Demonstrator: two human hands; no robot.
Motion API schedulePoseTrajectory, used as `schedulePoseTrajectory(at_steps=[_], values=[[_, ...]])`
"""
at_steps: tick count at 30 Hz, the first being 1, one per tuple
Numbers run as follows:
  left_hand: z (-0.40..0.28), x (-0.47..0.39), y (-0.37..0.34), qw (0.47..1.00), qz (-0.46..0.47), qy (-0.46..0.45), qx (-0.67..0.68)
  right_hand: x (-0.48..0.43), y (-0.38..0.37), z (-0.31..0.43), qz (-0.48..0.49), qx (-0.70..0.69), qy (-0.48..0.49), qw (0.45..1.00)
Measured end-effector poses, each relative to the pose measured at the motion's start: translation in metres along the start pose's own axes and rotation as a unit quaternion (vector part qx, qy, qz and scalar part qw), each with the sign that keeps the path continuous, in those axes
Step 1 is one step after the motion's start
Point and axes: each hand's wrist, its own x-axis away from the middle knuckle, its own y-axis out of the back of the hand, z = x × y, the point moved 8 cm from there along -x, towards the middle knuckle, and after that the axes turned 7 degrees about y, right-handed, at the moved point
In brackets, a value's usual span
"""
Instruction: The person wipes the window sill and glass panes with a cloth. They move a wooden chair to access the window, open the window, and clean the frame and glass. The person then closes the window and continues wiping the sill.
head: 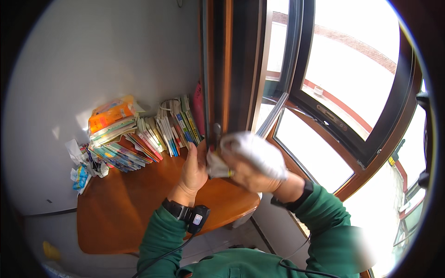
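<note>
My right hand (248,175) is closed on a white cloth (259,153), blurred by motion, which lies bunched over the fingers and wrist. The cloth is at the lower part of a dark window sash with an orange-brown strip (227,69), close to its handle (217,128). My left hand (195,170) is at the near edge of that same sash, thumb up; its fingers are partly hidden behind the frame. Both wrists wear black straps, and a small black device hangs at the left one.
Below stands a brown wooden desk (114,215). Rows of books (174,128), an orange packet (111,116) and a blue tissue pack (80,177) stand along the wall. At right are another window sash (377,121) and a metal bar (273,116). A cable runs across my lap.
</note>
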Motion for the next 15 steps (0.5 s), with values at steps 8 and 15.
schedulePoseTrajectory(at_steps=[8,15], values=[[0.01,-0.002,0.032,0.998,-0.061,-0.011,0.013,0.12,-0.102,0.043,0.135,-0.135,-0.011,0.982],[0.003,0.018,0.031,0.994,-0.038,-0.092,-0.043,0.188,-0.102,0.013,0.107,-0.314,-0.327,0.885]])
